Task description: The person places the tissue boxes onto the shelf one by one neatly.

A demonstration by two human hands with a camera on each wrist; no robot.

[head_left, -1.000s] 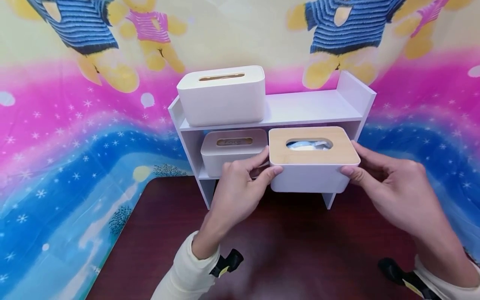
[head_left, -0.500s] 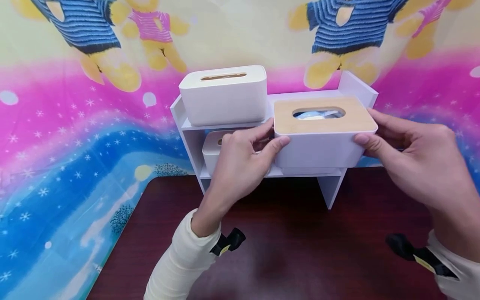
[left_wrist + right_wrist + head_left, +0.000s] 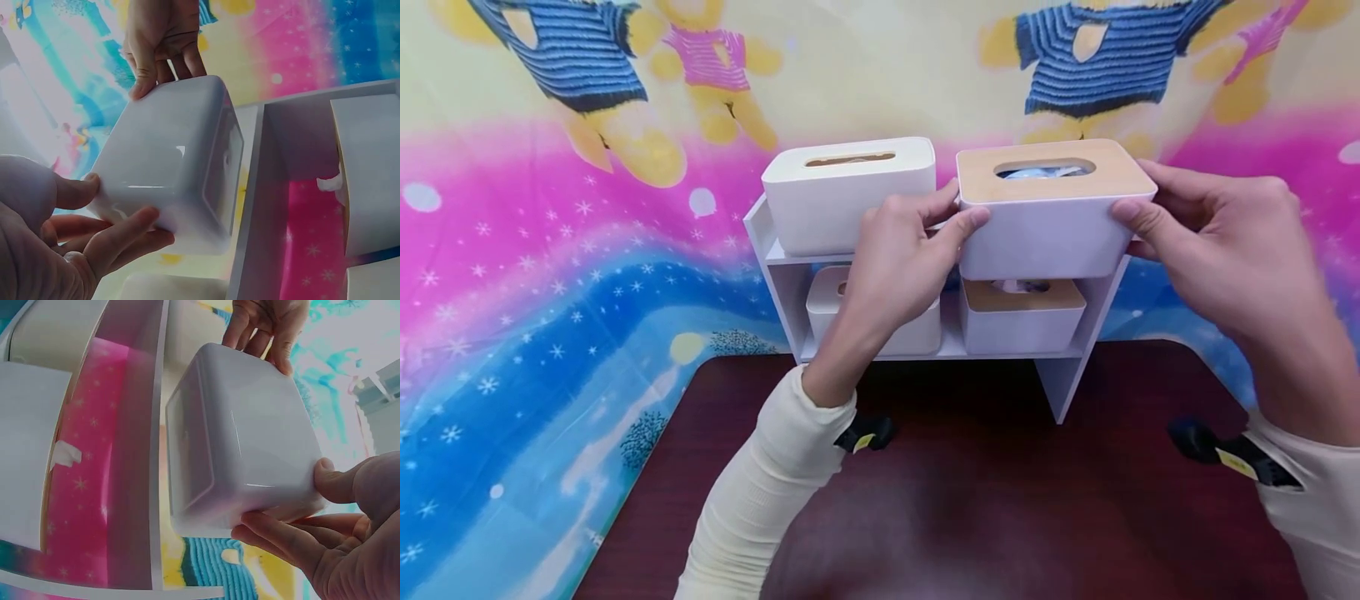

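A white tissue box with a wooden lid [image 3: 1045, 225] hangs at the height of the top board of a white shelf [image 3: 784, 292], on its right side. My left hand [image 3: 958, 212] grips the box's left end and my right hand [image 3: 1138, 190] grips its right end. The left wrist view shows the box's smooth underside [image 3: 175, 169] between my left hand [image 3: 119, 203] and the right hand's fingers [image 3: 159, 62]. In the right wrist view the box [image 3: 244, 437] is in the air beside the shelf's board [image 3: 134, 456], held by my right hand [image 3: 284, 500].
An all-white tissue box [image 3: 850, 196] stands on the top board at the left. The lower board holds a white box [image 3: 917, 333] on the left and a wooden-lidded box [image 3: 1022, 317] on the right. The shelf stands on a dark red table [image 3: 985, 500] before a colourful cloth.
Both hands have lifted the wooden-lidded box from in front of the lower board up to the top board's level. A second wooden-lidded box now shows on the lower board.
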